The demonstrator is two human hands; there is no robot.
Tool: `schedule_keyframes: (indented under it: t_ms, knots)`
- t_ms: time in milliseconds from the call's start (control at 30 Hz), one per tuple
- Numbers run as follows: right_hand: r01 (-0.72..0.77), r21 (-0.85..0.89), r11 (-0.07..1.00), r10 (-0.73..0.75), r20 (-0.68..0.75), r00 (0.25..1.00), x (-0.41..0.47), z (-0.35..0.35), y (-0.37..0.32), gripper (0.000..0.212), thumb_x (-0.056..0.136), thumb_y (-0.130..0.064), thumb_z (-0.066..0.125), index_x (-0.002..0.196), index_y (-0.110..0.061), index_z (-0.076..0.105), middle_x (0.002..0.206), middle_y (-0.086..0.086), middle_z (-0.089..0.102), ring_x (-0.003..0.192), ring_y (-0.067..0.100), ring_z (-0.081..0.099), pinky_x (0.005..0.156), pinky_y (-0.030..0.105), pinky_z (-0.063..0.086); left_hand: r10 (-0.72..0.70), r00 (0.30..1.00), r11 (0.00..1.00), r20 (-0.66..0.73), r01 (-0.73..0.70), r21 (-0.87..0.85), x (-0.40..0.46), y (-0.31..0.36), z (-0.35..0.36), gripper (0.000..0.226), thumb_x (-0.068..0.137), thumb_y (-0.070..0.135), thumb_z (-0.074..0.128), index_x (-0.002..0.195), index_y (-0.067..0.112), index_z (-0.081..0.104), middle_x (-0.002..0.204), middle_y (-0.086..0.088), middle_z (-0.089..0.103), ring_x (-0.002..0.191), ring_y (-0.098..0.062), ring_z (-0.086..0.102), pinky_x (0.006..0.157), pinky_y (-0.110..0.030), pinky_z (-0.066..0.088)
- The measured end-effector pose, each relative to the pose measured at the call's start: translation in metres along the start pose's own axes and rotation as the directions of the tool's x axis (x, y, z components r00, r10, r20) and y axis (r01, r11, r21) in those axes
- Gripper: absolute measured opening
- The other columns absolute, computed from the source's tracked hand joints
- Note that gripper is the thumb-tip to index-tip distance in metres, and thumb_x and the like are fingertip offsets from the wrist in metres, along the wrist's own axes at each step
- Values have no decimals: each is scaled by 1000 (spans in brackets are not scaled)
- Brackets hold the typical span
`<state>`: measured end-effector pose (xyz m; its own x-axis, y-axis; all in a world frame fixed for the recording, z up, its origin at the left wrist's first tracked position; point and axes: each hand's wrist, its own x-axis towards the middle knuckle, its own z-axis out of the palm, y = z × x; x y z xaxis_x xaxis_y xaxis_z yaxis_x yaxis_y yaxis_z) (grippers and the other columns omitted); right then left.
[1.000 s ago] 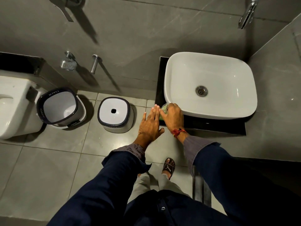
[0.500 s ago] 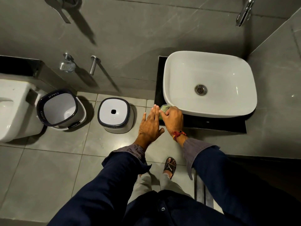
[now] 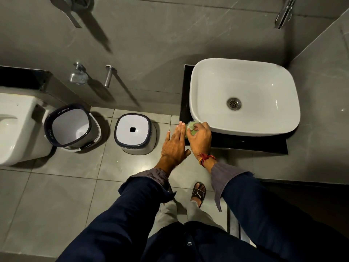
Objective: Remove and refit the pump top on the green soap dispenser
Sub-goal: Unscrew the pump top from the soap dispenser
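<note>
Looking straight down: the green soap dispenser (image 3: 191,127) stands at the front-left corner of the black bench (image 3: 245,143), tucked against the white basin (image 3: 245,95). Seen from above, its long axis appears to run upright toward the camera; which way the spout points I can't tell, it's covered. The right hand (image 3: 200,138) is on top of it, fingers (image 3: 197,127) curled around the upper part. The left hand (image 3: 174,146) sits just beside, flat, fingers straight and together, gripping nothing, tips at the dispenser's left side. Down on the floor, a bin (image 3: 72,127) reads "JOYO" on its dark rim; beside it a second bin (image 3: 135,134) with its lid on.
</note>
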<state>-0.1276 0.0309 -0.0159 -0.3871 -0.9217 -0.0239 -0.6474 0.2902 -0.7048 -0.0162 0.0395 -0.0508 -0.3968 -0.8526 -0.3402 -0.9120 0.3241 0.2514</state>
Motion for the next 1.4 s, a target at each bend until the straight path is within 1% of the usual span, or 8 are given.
schedule_keyframes:
  t_ms: [200, 333, 500, 600, 867, 967, 1167, 1400]
  knots:
    - [-83, -47, 995, 81, -50, 995, -1, 4, -7, 37, 87, -35, 74, 100, -1, 68, 103, 15, 68, 92, 29, 68, 76, 36, 58, 39, 999, 999, 16, -40, 17, 3, -12, -2, 103, 98, 51, 58, 164, 9, -9, 174, -9, -12, 162, -25, -2, 131, -52, 10]
    - [-77, 91, 993, 82, -57, 995, -9, 0, -1, 39, 81, -40, 80, 99, -6, 71, 104, 9, 69, 93, 22, 67, 79, 33, 60, 45, 999, 999, 25, -46, 17, 2, -11, 0, 103, 97, 47, 60, 164, 10, -9, 174, -8, -11, 162, -24, -2, 131, -51, 10]
    - [-79, 145, 986, 80, -1, 997, -2, -2, 7, 35, 77, -18, 83, 106, -3, 70, 104, 10, 66, 89, 24, 68, 78, 35, 62, 41, 999, 999, 5, -41, -10, 2, -12, -3, 105, 95, 41, 64, 164, 12, -9, 175, -7, -8, 162, -23, 0, 131, -52, 11]
    - [-67, 160, 985, 69, -7, 998, 2, -1, 8, 29, 78, -16, 83, 100, -2, 71, 101, 11, 67, 87, 22, 67, 74, 28, 59, 30, 1000, 999, 1, -30, -27, 2, -12, -5, 105, 94, 37, 65, 165, 12, -9, 175, -7, -7, 162, -23, 1, 131, -52, 12]
    - [-102, 63, 993, 101, 13, 995, 5, 0, 5, 40, 81, -33, 80, 102, -2, 67, 103, 14, 70, 94, 26, 67, 81, 34, 59, 25, 1000, 1000, 8, -25, 9, 1, -8, -6, 103, 95, 38, 63, 164, 9, -7, 174, -9, -9, 162, -24, -2, 131, -51, 11]
    - [-67, -64, 996, 70, 31, 997, 5, -2, 1, 42, 84, -38, 77, 105, -3, 66, 105, 13, 68, 93, 27, 67, 76, 35, 59, 27, 1000, 1000, 14, -27, 13, 0, -9, -6, 102, 95, 37, 62, 164, 10, -8, 174, -8, -10, 162, -23, -3, 131, -51, 11]
    - [94, -102, 990, -82, 120, 989, 5, -11, -1, 37, 82, -23, 78, 113, -7, 66, 112, 12, 64, 102, 27, 65, 84, 40, 61, 19, 1000, 1000, 6, -19, 5, -2, -8, -8, 103, 95, 35, 63, 164, 12, -10, 174, -7, -10, 162, -22, -3, 131, -51, 10]
    - [59, -173, 983, -32, 156, 987, 14, -10, -4, 39, 85, -28, 76, 110, -1, 65, 108, 16, 65, 96, 28, 65, 78, 35, 57, 0, 1000, 1000, 11, 0, -17, -2, -4, -6, 104, 95, 33, 64, 164, 12, -10, 174, -8, -10, 162, -24, -4, 131, -51, 10]
